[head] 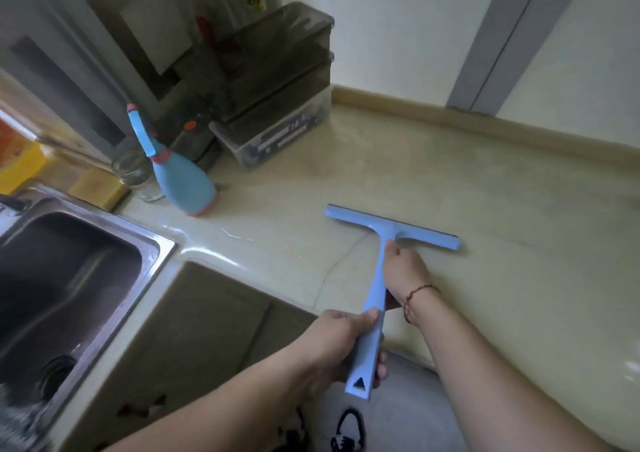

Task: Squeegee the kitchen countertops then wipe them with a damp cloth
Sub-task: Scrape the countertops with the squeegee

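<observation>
A light blue squeegee [384, 233] lies blade-down on the beige countertop [502, 278], its blade across the middle of the counter. My left hand [337, 344] grips the lower end of the long handle near the counter's front edge. My right hand [405, 270] holds the handle just below the blade head; a red bead bracelet is on that wrist. No cloth is in view.
A blue bottle [180, 178] stands at the counter's back left beside a glass jar [133, 167], a yellow sponge [97, 187] and stacked dark storage boxes [273, 105]. A steel sink [65, 278] is at left. A raised backsplash edge [485, 122] bounds the counter.
</observation>
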A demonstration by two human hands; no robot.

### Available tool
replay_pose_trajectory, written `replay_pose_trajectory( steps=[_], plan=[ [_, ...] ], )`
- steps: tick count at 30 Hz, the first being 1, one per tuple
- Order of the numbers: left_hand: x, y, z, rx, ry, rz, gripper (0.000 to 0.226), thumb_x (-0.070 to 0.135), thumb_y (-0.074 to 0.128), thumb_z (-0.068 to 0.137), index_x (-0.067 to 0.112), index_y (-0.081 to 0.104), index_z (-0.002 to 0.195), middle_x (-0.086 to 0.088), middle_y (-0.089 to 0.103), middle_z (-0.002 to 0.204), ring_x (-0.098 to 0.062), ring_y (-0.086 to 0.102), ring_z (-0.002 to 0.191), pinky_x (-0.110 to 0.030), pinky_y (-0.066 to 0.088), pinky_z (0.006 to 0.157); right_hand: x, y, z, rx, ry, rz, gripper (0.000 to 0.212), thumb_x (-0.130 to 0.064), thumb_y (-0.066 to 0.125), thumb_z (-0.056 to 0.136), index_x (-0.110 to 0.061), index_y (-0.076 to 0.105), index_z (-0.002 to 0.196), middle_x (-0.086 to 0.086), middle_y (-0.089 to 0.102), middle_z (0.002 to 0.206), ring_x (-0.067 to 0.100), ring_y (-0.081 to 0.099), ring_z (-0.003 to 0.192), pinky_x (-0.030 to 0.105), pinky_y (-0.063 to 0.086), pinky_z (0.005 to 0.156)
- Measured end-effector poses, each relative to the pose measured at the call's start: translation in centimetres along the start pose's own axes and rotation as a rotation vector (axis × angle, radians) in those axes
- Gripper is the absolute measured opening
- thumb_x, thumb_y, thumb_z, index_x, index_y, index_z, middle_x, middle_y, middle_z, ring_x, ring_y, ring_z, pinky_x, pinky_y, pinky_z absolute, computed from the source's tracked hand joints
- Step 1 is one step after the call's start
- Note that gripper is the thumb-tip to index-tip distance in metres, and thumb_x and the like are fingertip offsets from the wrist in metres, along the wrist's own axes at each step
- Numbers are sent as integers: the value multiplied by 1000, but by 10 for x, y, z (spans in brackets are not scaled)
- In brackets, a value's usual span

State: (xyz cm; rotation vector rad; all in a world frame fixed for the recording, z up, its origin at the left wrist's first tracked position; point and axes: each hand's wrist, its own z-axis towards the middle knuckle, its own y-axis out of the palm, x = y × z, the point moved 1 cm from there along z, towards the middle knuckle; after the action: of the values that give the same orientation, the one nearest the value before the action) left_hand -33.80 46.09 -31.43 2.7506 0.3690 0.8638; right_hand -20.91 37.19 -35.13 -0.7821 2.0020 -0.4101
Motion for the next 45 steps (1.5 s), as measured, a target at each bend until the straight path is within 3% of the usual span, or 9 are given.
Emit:
replay_pose_trajectory(
  steps=[5,9,12,18,20,26,32,36,45],
  plan=[
    [-17,-10,-19,19,-29,34,32,28,46,101,-2,49,94,-22,58,68,-29,60,55,-31,50,54,6,16,-22,-28,15,14,40,-30,25,104,-5,54,92,21,62,108,32,58,97,33,42,81],
    [-54,-21,-46,2,-74,22,35,25,53,99,-6,57,83,-26,60,67,-29,61,54,-34,51,58,33,35,-68,-16,31,-9,40,-31,24,104,-8,50,85,19,63,104,35,59,101,35,43,83],
    [-69,-28,-57,18,-75,10,38,22,57,96,-9,62,76,-25,61,64,-27,61,50,-31,52,55,40,43,-87,-31,49,-7,46,-33,22,105,-10,51,76,10,58,89,30,60,91,32,43,76],
    [-64,-8,-49,-50,-4,-2,31,25,54,97,-3,54,85,-24,60,66,-26,61,50,-29,50,50,50,14,-83,48,-35,65,52,-36,27,104,-14,43,60,2,49,62,24,50,67,30,33,59],
    [-59,12,-38,-55,7,24,28,26,53,98,-1,54,90,-23,59,67,-26,60,51,-29,50,50,60,-12,-73,81,-40,90,53,-36,29,104,-13,43,59,3,49,60,24,49,65,30,36,61],
    [-36,102,11,-68,23,108,31,31,48,100,6,54,83,-15,60,68,-25,59,56,-32,51,58,95,-89,-11,101,10,120,47,-40,30,101,-14,48,67,10,52,80,23,50,78,35,43,76],
    [-36,149,31,38,-44,45,32,29,48,100,-1,55,89,-18,57,69,-27,56,56,-31,46,55,111,-122,16,-37,-13,63,43,-33,26,103,-5,56,92,16,57,98,31,59,100,34,45,86],
    [-41,158,23,116,-65,-21,37,32,50,98,-3,55,91,-16,55,65,-25,53,54,-30,42,57,112,-122,14,-77,-5,77,46,-32,26,104,1,57,114,22,60,121,35,56,113,35,43,93],
    [-97,156,-11,155,-126,-53,37,30,54,96,-6,57,90,-22,56,66,-28,55,54,-30,46,53,143,-106,-41,-135,17,41,44,-33,26,104,-1,56,113,21,59,123,34,56,114,32,42,89]
  ],
)
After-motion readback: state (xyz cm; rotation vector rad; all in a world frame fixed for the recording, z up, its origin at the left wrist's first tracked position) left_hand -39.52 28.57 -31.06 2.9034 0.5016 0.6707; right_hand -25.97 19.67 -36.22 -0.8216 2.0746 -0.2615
